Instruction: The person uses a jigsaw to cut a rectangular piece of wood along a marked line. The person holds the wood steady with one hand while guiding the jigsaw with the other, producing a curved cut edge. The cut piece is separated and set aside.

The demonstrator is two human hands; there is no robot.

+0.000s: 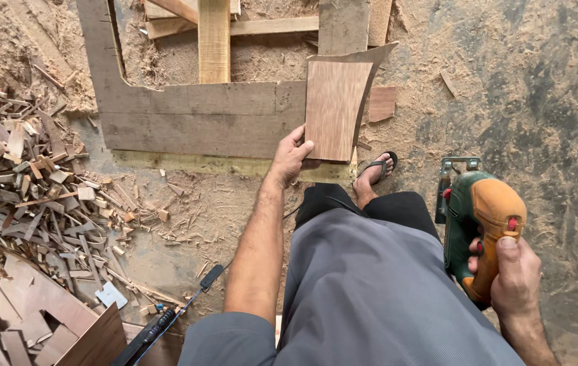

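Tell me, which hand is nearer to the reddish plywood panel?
Left. The left hand grips the reddish plywood panel at its lower corner; the right hand holds the green-and-orange jigsaw far off.

A woodworking shop: sawdust is covering the floor (pixel 539 88), wood offcuts (pixel 31 183) are piling up at one side, and plywood boards (pixel 194 115) are lying about.
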